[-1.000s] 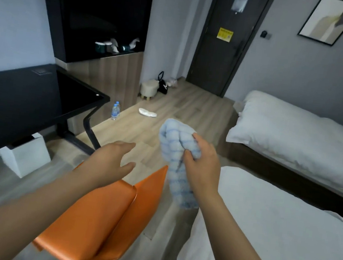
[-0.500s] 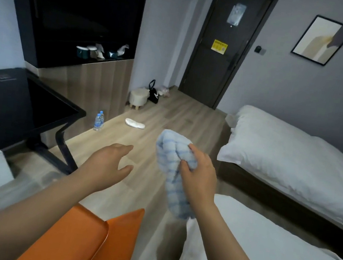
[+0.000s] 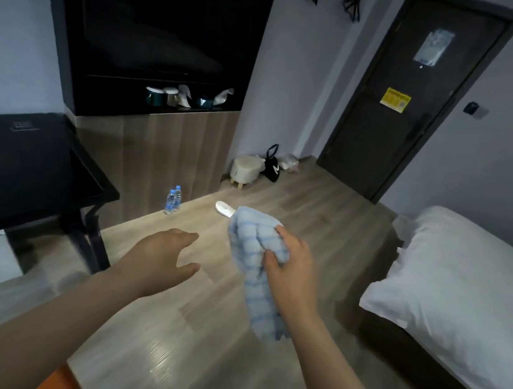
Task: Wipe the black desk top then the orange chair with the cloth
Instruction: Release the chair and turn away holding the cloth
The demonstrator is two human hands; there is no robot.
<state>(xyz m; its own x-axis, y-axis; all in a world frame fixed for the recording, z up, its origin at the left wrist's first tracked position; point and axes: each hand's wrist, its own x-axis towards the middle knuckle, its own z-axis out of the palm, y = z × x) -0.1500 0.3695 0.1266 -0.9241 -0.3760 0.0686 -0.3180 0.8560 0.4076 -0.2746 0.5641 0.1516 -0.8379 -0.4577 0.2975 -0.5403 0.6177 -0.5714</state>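
Wiping yet to start
Right hand [image 3: 293, 274] clutches the bunched blue-striped cloth [image 3: 255, 246] mid-frame; left hand [image 3: 163, 250] spread, empty. Orange chair [image 3: 60, 384] has slid to bottom edge; glossy black desk top [image 3: 17, 169] waits left.

There were two hands, one left hand [image 3: 164, 255] and one right hand [image 3: 292, 272], and one cloth [image 3: 255, 243]. One black desk [image 3: 17, 169] and one orange chair [image 3: 60, 384] showed, the chair only as a corner. On the floor were two water bottles [image 3: 170, 203], one slipper [image 3: 224, 208], one stool [image 3: 245, 168] and one black bag [image 3: 272, 167]. There was one door [image 3: 395, 147] bearing one yellow notice [image 3: 395, 99], and one bed [image 3: 471, 288]
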